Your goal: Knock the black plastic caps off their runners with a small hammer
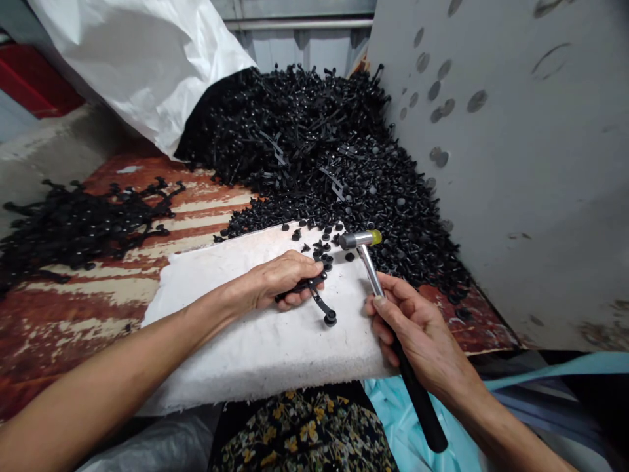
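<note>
My left hand (pixel 289 278) is closed on a black plastic arm piece (pixel 322 305) with a round knob at its lower end; the fingers cover part of it. In my right hand (pixel 410 314) is a small mallet (pixel 373 269), gripped by its metal shaft and black handle. The mallet's head has a grey face on the left and a yellow one on the right, and is held up and to the right of the left hand. Both hands are over a white cloth-like pad (pixel 246 354). Several loose black round-headed pieces (pixel 322 248) lie on the pad beyond my left hand.
A big heap of small black parts (pixel 314 131) fills the back, spilling from a white sack (pixel 147 59). Another pile of black knobbed pieces (pixel 83 223) lies at the left on the worn red-brown tabletop (pixel 122 288). A grey panel (pixel 515 164) stands at the right.
</note>
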Demonstrator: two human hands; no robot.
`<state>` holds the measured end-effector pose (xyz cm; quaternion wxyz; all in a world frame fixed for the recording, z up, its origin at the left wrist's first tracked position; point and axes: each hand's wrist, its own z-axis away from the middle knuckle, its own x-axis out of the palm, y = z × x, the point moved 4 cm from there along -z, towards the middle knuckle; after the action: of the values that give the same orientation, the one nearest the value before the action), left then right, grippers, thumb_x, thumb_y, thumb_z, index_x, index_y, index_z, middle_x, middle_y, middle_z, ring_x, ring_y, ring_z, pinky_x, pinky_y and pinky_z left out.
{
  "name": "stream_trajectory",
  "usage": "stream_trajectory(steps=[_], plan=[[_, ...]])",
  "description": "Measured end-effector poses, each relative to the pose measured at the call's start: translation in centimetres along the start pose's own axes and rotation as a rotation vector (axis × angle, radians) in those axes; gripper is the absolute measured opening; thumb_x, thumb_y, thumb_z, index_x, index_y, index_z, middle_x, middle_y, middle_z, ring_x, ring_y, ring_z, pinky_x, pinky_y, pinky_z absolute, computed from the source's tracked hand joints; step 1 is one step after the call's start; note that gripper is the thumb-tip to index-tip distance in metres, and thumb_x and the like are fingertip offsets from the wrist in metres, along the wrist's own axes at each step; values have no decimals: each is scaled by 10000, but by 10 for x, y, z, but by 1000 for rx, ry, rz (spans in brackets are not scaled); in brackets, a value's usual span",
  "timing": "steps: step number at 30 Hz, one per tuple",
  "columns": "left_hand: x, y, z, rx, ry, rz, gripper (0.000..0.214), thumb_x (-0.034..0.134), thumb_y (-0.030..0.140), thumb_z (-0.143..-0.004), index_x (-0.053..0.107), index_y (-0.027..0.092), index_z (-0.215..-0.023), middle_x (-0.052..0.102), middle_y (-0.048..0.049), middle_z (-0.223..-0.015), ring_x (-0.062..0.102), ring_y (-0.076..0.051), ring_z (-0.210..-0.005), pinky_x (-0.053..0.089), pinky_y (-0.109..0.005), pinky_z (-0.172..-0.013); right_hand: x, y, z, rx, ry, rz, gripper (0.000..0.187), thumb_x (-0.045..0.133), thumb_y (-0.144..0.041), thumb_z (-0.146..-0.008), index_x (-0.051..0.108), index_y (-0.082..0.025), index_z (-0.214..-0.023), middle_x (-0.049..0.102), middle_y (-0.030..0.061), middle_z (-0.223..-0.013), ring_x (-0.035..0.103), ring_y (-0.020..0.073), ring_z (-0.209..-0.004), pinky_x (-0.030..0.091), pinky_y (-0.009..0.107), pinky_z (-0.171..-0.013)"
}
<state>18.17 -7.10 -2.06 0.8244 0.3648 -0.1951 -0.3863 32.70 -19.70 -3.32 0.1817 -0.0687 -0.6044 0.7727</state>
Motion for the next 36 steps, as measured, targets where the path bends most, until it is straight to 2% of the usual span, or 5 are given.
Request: stream_trajectory(steps=[30, 36], plan=[[2, 1, 0, -10, 31, -50, 332, 452, 299, -927, 548, 139, -653, 417, 52, -400, 295, -32, -269, 184, -139, -278, -2, 4, 1, 8, -29, 10, 439, 649, -442, -805, 515, -207, -1151, 548, -57, -729, 350, 49, -410, 332, 141, -269], [3, 0, -3, -4, 61, -79, 338, 441, 318, -926, 529, 154, -644, 403, 59, -399, 284, -37, -263, 170, -151, -277, -1, 4, 1, 10, -47, 39, 414, 598, -444, -846, 516, -215, -1181, 544, -45, -772, 357, 55, -424, 330, 156, -287]])
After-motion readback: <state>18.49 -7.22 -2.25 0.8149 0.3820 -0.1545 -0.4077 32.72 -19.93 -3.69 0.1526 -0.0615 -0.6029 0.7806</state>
